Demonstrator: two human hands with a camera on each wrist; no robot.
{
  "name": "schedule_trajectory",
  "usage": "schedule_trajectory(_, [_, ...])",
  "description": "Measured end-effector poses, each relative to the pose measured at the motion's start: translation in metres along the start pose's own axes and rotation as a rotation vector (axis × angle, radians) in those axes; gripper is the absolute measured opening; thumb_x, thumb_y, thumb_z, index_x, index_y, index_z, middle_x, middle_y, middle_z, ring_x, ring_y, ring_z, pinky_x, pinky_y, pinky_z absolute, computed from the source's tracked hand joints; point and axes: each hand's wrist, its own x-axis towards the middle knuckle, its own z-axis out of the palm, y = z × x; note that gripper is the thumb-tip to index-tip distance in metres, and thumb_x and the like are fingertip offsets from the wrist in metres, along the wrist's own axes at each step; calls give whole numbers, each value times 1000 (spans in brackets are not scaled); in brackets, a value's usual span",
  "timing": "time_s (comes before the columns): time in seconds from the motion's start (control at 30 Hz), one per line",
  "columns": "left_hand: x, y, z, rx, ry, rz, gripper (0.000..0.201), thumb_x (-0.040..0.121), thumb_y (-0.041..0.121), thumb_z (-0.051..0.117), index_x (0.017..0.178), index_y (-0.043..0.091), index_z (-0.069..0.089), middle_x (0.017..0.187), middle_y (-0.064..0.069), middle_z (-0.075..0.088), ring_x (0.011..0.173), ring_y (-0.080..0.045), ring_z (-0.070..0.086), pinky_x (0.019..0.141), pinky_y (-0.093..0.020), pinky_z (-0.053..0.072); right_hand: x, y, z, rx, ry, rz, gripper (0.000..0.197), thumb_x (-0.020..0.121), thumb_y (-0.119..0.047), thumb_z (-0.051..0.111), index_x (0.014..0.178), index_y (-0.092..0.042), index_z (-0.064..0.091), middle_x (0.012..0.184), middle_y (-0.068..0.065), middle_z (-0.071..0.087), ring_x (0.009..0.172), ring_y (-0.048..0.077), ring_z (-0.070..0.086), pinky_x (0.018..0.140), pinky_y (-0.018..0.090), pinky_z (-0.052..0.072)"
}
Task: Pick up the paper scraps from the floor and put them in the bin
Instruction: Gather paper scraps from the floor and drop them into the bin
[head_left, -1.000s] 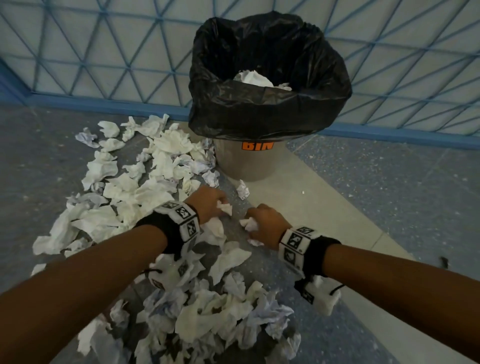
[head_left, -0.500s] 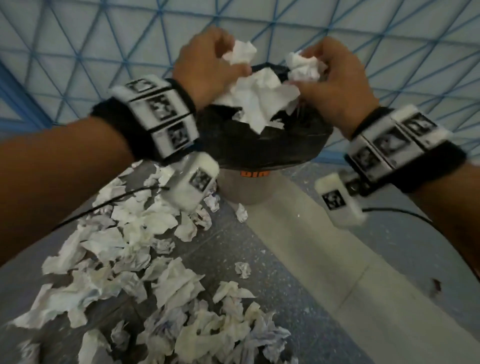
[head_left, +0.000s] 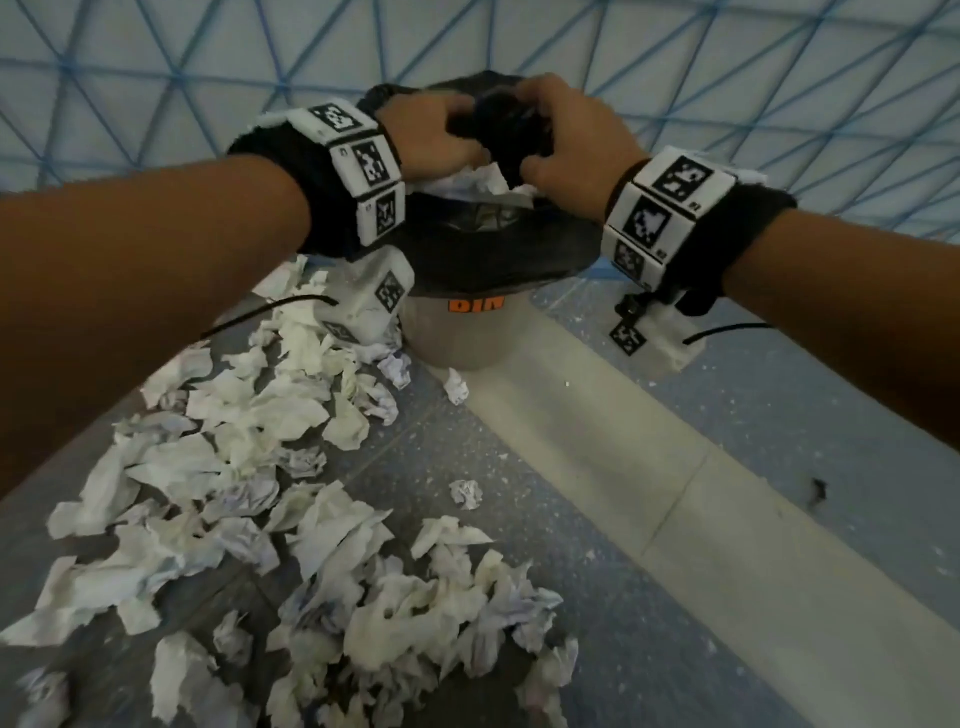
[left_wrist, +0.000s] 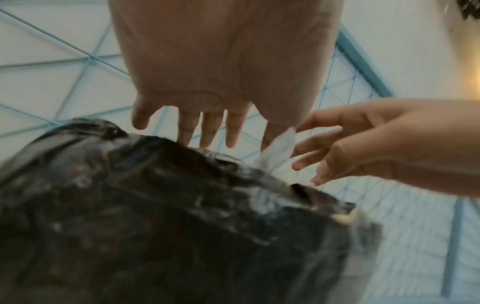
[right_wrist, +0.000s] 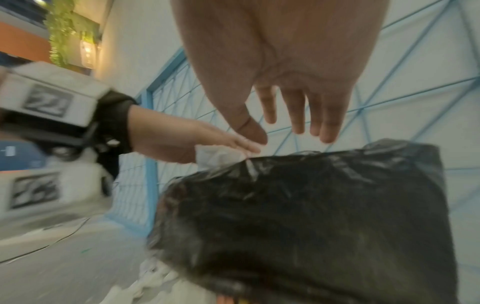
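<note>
The bin (head_left: 467, 332) is grey with an orange label and lined with a black bag (head_left: 498, 254). Both hands hover over its mouth. My left hand (head_left: 431, 135) has straight, spread fingers (left_wrist: 207, 131). My right hand (head_left: 571, 140) is spread too (right_wrist: 285, 127). A white paper scrap (left_wrist: 278, 152) drops between them onto the bag's rim, also seen as scrap (right_wrist: 218, 156) under the left palm. More white paper (head_left: 467, 182) lies at the bag's mouth. A large pile of crumpled scraps (head_left: 234, 493) covers the floor at the left.
One loose scrap (head_left: 466, 493) lies alone on the grey speckled floor, another (head_left: 457, 387) at the bin's foot. A pale floor strip (head_left: 649, 493) runs diagonally to the right. A white wall with blue lattice lines (head_left: 156, 78) stands behind the bin.
A second ago both hands gathered scraps on the floor; half a second ago they held them above the bin. Now the fingers have opened and the paper is dropping into the bag.
</note>
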Motion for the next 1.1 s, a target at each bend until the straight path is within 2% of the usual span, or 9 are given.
schedule_trajectory(0.1, [-36, -2, -6, -170, 248, 171, 46, 86, 20, 51, 131, 15, 46, 133, -8, 53, 117, -14, 50, 94, -13, 36, -47, -2, 4, -53, 157, -203, 44, 73, -12, 49, 116, -4, 52, 117, 20, 53, 110, 34, 45, 81, 24, 29])
schedule_trajectory(0.17, [-79, -8, 3, -201, 274, 375, 39, 81, 13, 50, 120, 9, 53, 126, -11, 53, 112, -12, 47, 95, -12, 33, -91, 1, 12, -94, 114, -307, 36, 70, -14, 49, 104, -3, 56, 107, 19, 54, 100, 32, 45, 81, 31, 31])
schedule_trajectory(0.3, [-169, -33, 58, -30, -124, 596, 29, 81, 21, 50, 110, 19, 56, 123, -5, 53, 117, -16, 43, 100, -23, 32, -186, 19, 56, -137, -300, -344, 32, 78, -25, 59, 106, -10, 57, 107, 14, 57, 96, 25, 45, 80, 37, 45])
schedule_trajectory(0.43, [-216, -55, 129, 140, -613, 415, 50, 82, 41, 59, 128, 26, 45, 145, -2, 35, 135, -20, 30, 111, -38, 31, -247, 29, 108, -242, -858, -255, 72, 76, -52, 64, 134, -19, 38, 139, 12, 37, 122, 31, 36, 99, 46, 42])
schedule_trajectory(0.63, [-244, -51, 178, 415, -987, 301, 102, 69, 55, 69, 147, 27, 10, 158, -8, -1, 145, -33, -2, 118, -50, 11, -282, 23, 150, -349, -1142, -255, 108, 63, -52, 76, 144, -37, 6, 157, 11, -7, 141, 42, 7, 107, 58, 31])
schedule_trajectory(0.73, [-249, -53, 189, 493, -969, 319, 94, 72, 46, 69, 145, 26, 13, 155, -11, 8, 141, -38, 12, 115, -50, 25, -288, 21, 157, -384, -1172, -248, 107, 66, -38, 79, 145, -37, 6, 156, 14, -9, 140, 41, 7, 106, 57, 34])
schedule_trajectory(0.83, [-249, -59, 195, 427, -885, 327, 64, 81, 25, 62, 136, 22, 31, 144, -10, 30, 129, -34, 31, 103, -44, 40, -293, 23, 165, -315, -1044, -251, 79, 81, -27, 65, 144, -29, 18, 154, 16, 6, 135, 39, 20, 103, 49, 40])
schedule_trajectory(0.97, [-244, -61, 191, 238, -834, 226, 45, 85, 19, 56, 128, 17, 44, 133, -10, 45, 124, -31, 43, 100, -38, 37, -280, 24, 160, -103, -956, -41, 55, 84, -24, 62, 133, -19, 38, 139, 14, 32, 124, 32, 37, 101, 40, 38])
schedule_trajectory(1.1, [-226, -56, 159, -90, -647, 45, 45, 82, 21, 63, 124, 11, 50, 126, -11, 56, 116, -27, 52, 92, -29, 40, -243, 21, 124, 85, -757, 76, 55, 78, -26, 70, 127, -15, 46, 125, 14, 43, 114, 28, 47, 97, 34, 40])
